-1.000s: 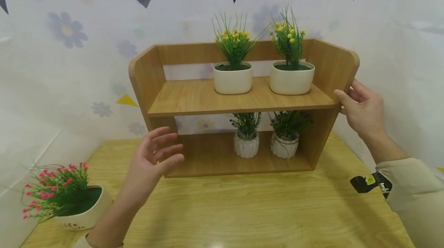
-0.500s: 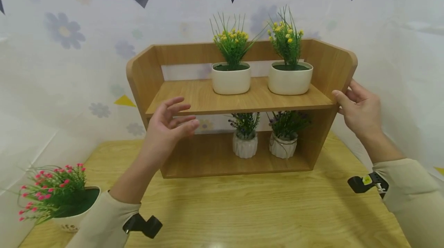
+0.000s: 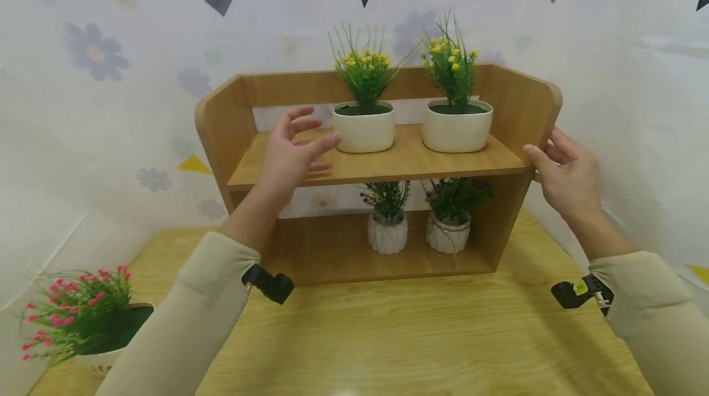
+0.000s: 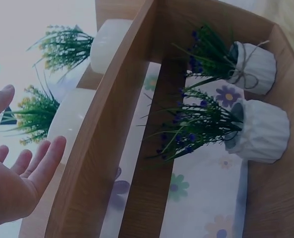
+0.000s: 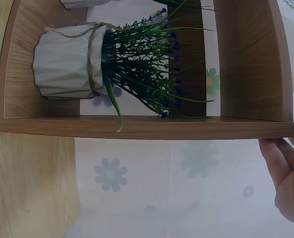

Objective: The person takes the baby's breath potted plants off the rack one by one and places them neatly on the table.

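A: Where does the shelf (image 3: 382, 162) stand against the hands?

B: It sits on the table (image 3: 421, 340), against the patterned sheet. The right hand (image 3: 567, 177) is at its right side panel, thumb on the front edge, fingers loosely bent behind the panel; whether they actually clamp the wood, I cannot tell from the head view, and the right wrist view shows only straight fingers just beside the board.

A: And the left hand (image 3: 293, 149)?

B: It hovers over the upper board, fingers spread and holding nothing, fingertips just short of the left cream pot (image 3: 364, 128). The left wrist view shows the same: an open palm beside the shelf edge, the pot just beyond it.

A: What else is on the shelf?

B: A second cream pot (image 3: 456, 127) with yellow flowers to the right of the first, and two ribbed white pots (image 3: 388, 233) with purple sprigs on the lower board, near its right end.

A: What differs from half a second ago?

B: The left hand was lower, in front of the upper board's edge; now it is above that board and nearer the left pot. The right hand stays at the panel. The pink-flowered pot (image 3: 83, 328) remains at the table's left corner, well apart from both hands.
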Available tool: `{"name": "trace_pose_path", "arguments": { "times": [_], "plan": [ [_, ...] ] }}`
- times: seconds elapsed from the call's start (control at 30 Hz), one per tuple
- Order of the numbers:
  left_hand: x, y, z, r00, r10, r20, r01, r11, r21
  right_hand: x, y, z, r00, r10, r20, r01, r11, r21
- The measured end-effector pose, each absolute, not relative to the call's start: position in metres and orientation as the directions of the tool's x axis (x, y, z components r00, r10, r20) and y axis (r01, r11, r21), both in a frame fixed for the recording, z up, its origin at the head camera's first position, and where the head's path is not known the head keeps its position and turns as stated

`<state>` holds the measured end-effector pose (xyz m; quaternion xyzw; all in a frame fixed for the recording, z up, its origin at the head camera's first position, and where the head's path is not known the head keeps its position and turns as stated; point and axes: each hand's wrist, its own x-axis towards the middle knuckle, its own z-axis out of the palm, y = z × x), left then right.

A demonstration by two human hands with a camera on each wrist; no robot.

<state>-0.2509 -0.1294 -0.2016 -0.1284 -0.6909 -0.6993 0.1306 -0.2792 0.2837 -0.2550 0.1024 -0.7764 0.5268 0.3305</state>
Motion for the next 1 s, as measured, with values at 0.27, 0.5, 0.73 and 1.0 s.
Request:
{"name": "trace_pose_path", "arguments": {
  "times": [0.27, 0.5, 0.73, 1.0],
  "plan": [
    [-0.285, -0.122, -0.188, -0.939, -0.043, 0.342, 0.341, 0.018, 0.94, -0.278, 0.284, -0.254, -0.756, 0.165, 0.633, -0.519, 0.438, -0.734],
    [-0.308, -0.12, -0.183, -0.966, -0.038, 0.255, 0.249, 0.113, 0.962, -0.278, 0.285, -0.255, -0.752, 0.162, 0.639, -0.525, 0.438, -0.73],
    [-0.324, -0.121, -0.185, -0.972, -0.015, 0.233, 0.222, 0.237, 0.946, -0.278, 0.284, -0.256, -0.754, 0.153, 0.639, -0.527, 0.439, -0.727],
    [-0.337, -0.116, -0.182, -0.984, 0.04, 0.172, 0.177, 0.258, 0.95, -0.277, 0.286, -0.256, -0.755, 0.146, 0.639, -0.522, 0.456, -0.721]
  ]
}}
